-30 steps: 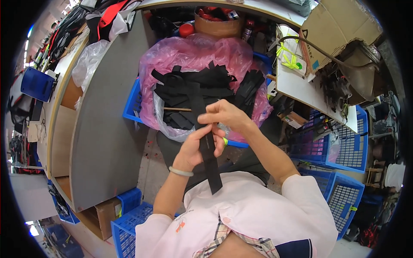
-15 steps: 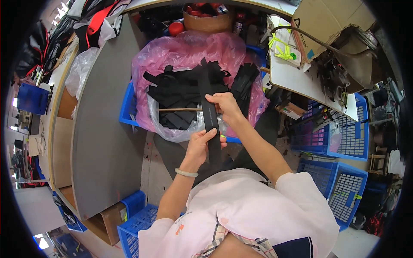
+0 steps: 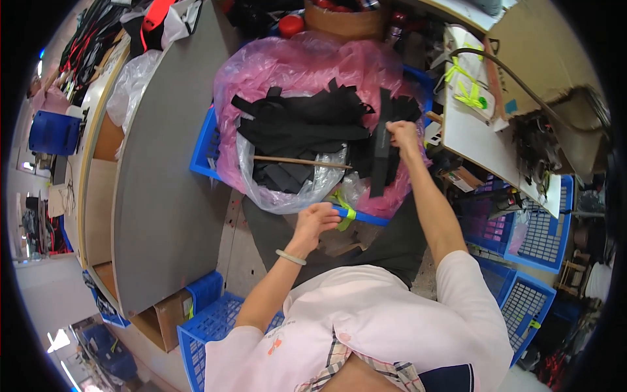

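In a large blue basket (image 3: 208, 145) lined with pink and clear plastic lies a heap of flat black fabric strips (image 3: 307, 130). My right hand (image 3: 403, 136) pinches one black strip (image 3: 381, 157) by its upper part. This strip hangs lengthwise over the right side of the basket, above a separate bunch of black strips (image 3: 408, 108). My left hand (image 3: 317, 225) is at the basket's front rim, beside a yellow-green ribbon (image 3: 346, 212) tied there. Its fingers are curled, with no strip visible in them. A thin wooden stick (image 3: 304, 161) lies across the heap.
A tall grey panel (image 3: 176, 163) borders the left side. To the right, a white table (image 3: 477, 140) carries a cardboard box (image 3: 535, 46) and a bent cable. Blue crates (image 3: 539, 222) stand at the lower right, another blue crate (image 3: 209, 333) at the lower left. A round tub (image 3: 346, 23) sits behind the basket.
My right hand has carried the strip rightward, from in front of me to over the basket's right side. My left hand has let go of the strip. The view has shifted slightly.
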`<action>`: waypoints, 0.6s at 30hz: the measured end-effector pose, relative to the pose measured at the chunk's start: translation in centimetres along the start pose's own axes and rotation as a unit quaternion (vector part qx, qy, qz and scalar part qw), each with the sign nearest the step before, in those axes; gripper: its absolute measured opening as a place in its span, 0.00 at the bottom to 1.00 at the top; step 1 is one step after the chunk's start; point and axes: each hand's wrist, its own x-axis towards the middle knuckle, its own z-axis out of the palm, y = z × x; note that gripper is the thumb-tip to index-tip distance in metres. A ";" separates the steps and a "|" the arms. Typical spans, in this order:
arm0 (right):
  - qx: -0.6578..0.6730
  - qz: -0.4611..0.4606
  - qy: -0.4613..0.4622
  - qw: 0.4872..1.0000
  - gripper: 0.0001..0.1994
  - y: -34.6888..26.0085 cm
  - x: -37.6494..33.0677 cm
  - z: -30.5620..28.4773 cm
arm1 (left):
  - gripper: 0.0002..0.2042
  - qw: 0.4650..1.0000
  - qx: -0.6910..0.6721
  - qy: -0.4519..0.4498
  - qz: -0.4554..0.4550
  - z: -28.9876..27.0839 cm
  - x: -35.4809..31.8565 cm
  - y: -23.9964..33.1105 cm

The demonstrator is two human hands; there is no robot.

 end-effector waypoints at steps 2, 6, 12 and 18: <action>-0.350 -0.268 0.166 0.882 0.10 0.4 0.8 0.9 | 0.08 0.996 -0.033 0.080 0.025 -3.5 1.5 0.2; -0.231 -0.327 -0.032 0.916 0.08 1.1 -3.4 6.0 | 0.05 0.965 -0.059 0.233 0.102 -8.8 5.9 2.0; -0.166 -0.224 -0.254 0.926 0.07 5.8 -10.7 14.2 | 0.08 0.914 0.121 0.387 0.005 -11.4 13.1 5.0; -0.045 -0.045 -0.288 0.955 0.07 5.2 -12.3 13.5 | 0.12 0.943 -0.070 0.314 0.084 -11.0 9.2 6.3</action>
